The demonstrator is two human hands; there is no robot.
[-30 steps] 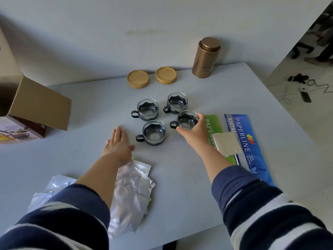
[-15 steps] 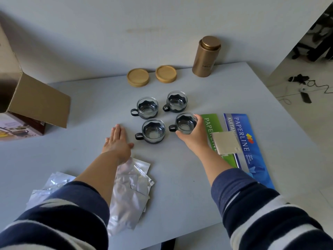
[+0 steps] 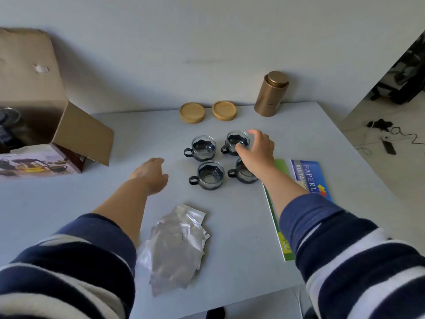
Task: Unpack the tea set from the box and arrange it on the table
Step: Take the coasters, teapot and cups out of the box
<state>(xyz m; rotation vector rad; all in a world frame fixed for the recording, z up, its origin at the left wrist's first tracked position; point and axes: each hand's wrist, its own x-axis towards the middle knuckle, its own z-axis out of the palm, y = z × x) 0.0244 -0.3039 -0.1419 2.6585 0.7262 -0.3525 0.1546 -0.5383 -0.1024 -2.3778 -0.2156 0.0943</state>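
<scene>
— Four cups stood in a square on the table (image 3: 299, 139): far-left cup (image 3: 203, 147), far-right cup (image 3: 236, 142), near-left cup (image 3: 210, 174), near-right cup (image 3: 243, 173), every handle turned left.

— And the hands?

— The right hand (image 3: 257, 149) hung over the right pair, fingers spread loose and curved, thumb near the far-right cup's rim. Whether it touched the glass, I could not tell; it gripped nothing. The left hand (image 3: 150, 174) was low over the table, left of the cups, fingers relaxed and empty.

— Which step, then?

— By my judgement, squaring up the cups, with the far-right one about to be nudged or turned.

— Was the set all out?

— No. The box (image 3: 69, 134) lay open on its side at the far left, with something dark and glassy inside, likely the pot (image 3: 9, 127), though it was too blurred to be sure. Two lids (image 3: 192, 112) and a tin (image 3: 271, 95) sat by the wall.

— So the next move?

— A light pinch on the far-right cup's rim to set it true without knocking its neighbours, I'd say. Afterwards the left hand was best placed to reach into the box.

— Anything in the way?

— Foil bags (image 3: 177, 245) near the front edge, booklets (image 3: 305, 176) under the right forearm. Neither blocked the cups.
</scene>
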